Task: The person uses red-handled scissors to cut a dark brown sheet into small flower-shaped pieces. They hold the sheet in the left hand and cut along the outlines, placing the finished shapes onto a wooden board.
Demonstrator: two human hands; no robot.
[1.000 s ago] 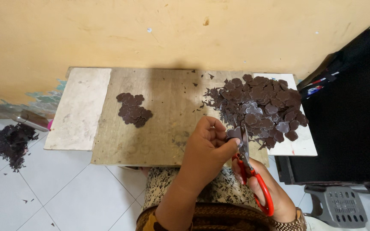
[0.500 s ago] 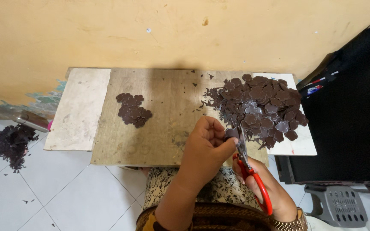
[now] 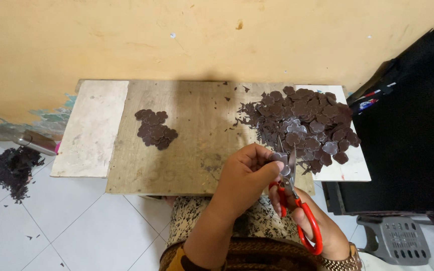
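The left hand [image 3: 247,178] covers most of the small dark piece [image 3: 280,163] it pinches (shape untellable). The right hand's [image 3: 317,226] grip hides part of the scissors' red handles [image 3: 310,231]. The black cabinet [image 3: 408,140] runs off the right edge.

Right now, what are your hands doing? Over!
Left hand pinching a small dark piece. Right hand working red-handled scissors on it. Big pile of dark pieces just beyond the blades; nothing blocking.

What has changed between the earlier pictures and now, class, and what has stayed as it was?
Very little changed. The left hand keeps pinching a small dark piece at the blades of the red-handled scissors, which the right hand still grips. The big pile, small pile and floor scraps stayed put.
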